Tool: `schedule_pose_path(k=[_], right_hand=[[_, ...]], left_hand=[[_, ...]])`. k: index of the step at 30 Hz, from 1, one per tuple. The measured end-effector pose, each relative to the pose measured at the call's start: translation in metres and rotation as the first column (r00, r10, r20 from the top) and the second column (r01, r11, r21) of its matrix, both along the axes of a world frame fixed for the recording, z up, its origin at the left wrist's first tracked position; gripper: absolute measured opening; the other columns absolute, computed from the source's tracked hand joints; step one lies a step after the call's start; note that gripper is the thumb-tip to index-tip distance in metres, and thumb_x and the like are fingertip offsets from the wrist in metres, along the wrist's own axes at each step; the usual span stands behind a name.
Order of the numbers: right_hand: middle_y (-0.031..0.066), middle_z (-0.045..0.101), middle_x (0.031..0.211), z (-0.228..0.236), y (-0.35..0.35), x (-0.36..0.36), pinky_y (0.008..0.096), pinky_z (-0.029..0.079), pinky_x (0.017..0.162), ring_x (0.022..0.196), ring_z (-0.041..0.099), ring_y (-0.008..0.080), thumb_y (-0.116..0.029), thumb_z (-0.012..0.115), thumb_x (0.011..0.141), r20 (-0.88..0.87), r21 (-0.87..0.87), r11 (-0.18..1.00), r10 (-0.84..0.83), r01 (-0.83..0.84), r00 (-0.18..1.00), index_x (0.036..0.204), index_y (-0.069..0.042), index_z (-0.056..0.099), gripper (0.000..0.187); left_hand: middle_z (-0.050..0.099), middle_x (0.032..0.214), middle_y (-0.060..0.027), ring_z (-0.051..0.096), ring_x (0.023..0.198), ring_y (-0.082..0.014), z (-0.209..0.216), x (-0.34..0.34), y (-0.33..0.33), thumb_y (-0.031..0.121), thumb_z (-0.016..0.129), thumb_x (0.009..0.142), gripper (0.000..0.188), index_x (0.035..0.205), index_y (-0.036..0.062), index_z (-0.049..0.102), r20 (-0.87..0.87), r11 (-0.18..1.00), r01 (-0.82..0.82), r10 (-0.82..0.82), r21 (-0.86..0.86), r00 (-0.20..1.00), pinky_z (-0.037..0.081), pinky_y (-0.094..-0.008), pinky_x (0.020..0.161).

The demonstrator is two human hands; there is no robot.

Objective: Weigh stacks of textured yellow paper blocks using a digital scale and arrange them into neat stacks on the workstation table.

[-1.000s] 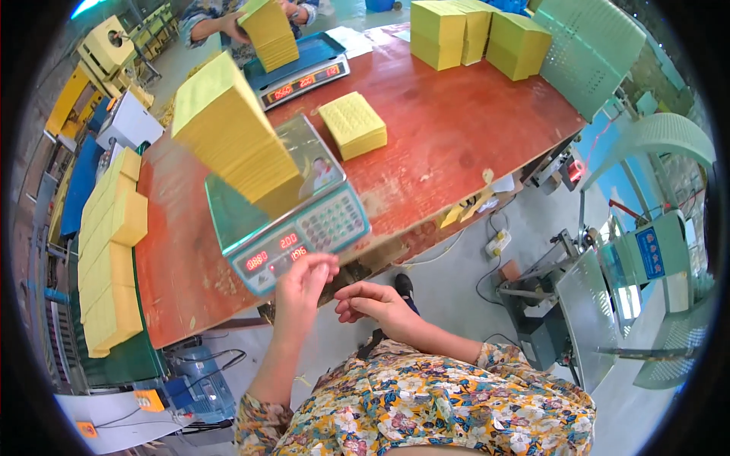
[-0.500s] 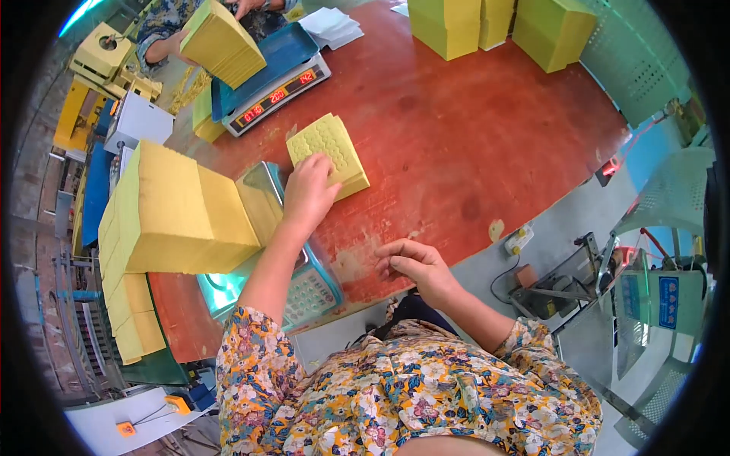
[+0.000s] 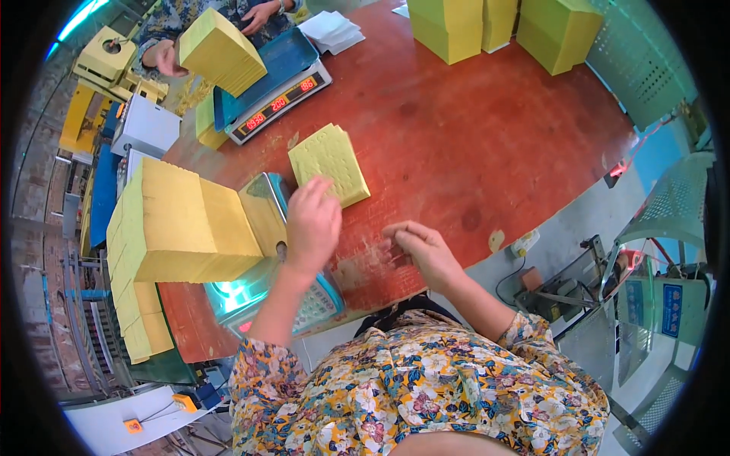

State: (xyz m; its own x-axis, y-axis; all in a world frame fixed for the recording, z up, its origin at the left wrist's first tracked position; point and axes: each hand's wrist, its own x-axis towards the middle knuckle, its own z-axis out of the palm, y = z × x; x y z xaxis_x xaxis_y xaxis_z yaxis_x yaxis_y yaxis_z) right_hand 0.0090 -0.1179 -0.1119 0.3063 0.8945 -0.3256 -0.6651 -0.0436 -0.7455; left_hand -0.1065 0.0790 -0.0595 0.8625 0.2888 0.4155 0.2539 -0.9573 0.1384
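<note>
A short stack of yellow embossed paper sheets (image 3: 329, 161) lies on the red table, its edges slightly uneven. My left hand (image 3: 313, 224) is over its near left corner, fingers loosely bent and a little blurred; whether they touch the top sheet I cannot tell. Below that forearm stands a teal scale (image 3: 323, 298) with a keypad, partly hidden by the arm. Tall yellow paper stacks (image 3: 179, 213) stand on and beside its left side. My right hand (image 3: 420, 249) hovers above the table's near edge, fingers curled in with the thumb against them, nothing visible in it.
Across the red table (image 3: 456, 144), a co-worker's hand (image 3: 165, 58) is beside a yellow stack (image 3: 223, 53) on a second scale (image 3: 277, 102). White papers (image 3: 332, 30) lie next to it. More yellow stacks (image 3: 449, 30) stand at the back. A perforated green chair (image 3: 669, 194) is at right.
My left hand has drawn back from the top of the short stack toward its near corner. The co-worker's hand has come away from the stack on the far scale, whose display has changed.
</note>
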Motion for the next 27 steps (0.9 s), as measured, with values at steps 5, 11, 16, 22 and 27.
schedule_pose_path(k=[5, 11, 16, 22, 27], right_hand=[[0.0082, 0.066, 0.107, -0.009, 0.028, 0.013, 0.0276, 0.051, 0.078, 0.09, 0.063, 0.0146, -0.019, 0.052, 0.1, 0.127, -0.083, 0.994, -0.065, 0.076, 0.99, 0.125, 0.003, 0.057, 0.034], [0.0056, 0.065, 0.108, 0.04, 0.02, -0.023, 0.0276, 0.049, 0.081, 0.094, 0.059, 0.0115, -0.005, 0.052, 0.094, 0.423, 0.025, 0.993, -0.115, 0.115, 0.899, 0.126, 0.003, 0.057, 0.033], [0.0041, 0.065, 0.107, 0.11, 0.01, -0.061, 0.0268, 0.049, 0.084, 0.096, 0.059, 0.011, -0.001, 0.054, 0.093, 0.409, 0.254, 0.963, -0.193, 0.092, 0.892, 0.126, 0.002, 0.058, 0.034], [0.005, 0.066, 0.092, 0.201, 0.088, -0.093, 0.0268, 0.05, 0.071, 0.079, 0.058, 0.0083, -0.004, 0.063, 0.089, 0.855, 0.328, 0.889, -0.135, -0.319, 0.501, 0.119, 0.005, 0.06, 0.031], [0.0012, 0.061, 0.079, 0.268, 0.201, -0.129, 0.0226, 0.04, 0.055, 0.065, 0.052, 0.0059, -0.008, 0.068, 0.086, 0.794, 0.48, 0.838, -0.288, -0.261, 0.535, 0.13, 0.003, 0.055, 0.047]], left_hand=[[0.062, 0.123, -0.0178, 0.053, 0.125, -0.0347, -0.003, -0.025, -0.073, 0.007, 0.071, 0.078, 0.01, 0.082, -0.0002, 0.064, -0.03, 0.995, 0.101, -0.101, 0.001, 0.994, 0.041, -0.0516, 0.106], [0.049, 0.142, -0.0203, 0.053, 0.124, -0.0337, 0.018, -0.068, -0.086, 0.023, 0.077, 0.084, 0.071, 0.143, 0.0025, 0.045, 0.26, 0.889, -0.162, 0.293, -0.428, 0.92, 0.044, -0.0415, 0.103], [0.064, 0.084, -0.0022, 0.06, 0.07, -0.0077, 0.069, -0.132, -0.074, 0.014, 0.069, 0.093, 0.022, 0.107, -0.0018, 0.064, 0.245, 0.349, 0.086, 0.444, -0.933, 0.862, 0.048, -0.023, 0.062], [0.061, 0.071, 0.0019, 0.056, 0.063, -0.0038, 0.167, -0.207, -0.039, 0.015, 0.062, 0.096, 0.016, 0.085, 0.0036, 0.062, 0.341, 0.427, 0.076, 0.59, -0.901, 0.732, 0.045, -0.0206, 0.055], [0.06, 0.065, 0.0009, 0.055, 0.056, -0.0079, 0.225, -0.246, 0.07, 0.028, 0.063, 0.092, 0.025, 0.076, 0.009, 0.062, 0.422, 0.552, 0.072, 0.541, -0.831, 0.727, 0.041, -0.0232, 0.051]])
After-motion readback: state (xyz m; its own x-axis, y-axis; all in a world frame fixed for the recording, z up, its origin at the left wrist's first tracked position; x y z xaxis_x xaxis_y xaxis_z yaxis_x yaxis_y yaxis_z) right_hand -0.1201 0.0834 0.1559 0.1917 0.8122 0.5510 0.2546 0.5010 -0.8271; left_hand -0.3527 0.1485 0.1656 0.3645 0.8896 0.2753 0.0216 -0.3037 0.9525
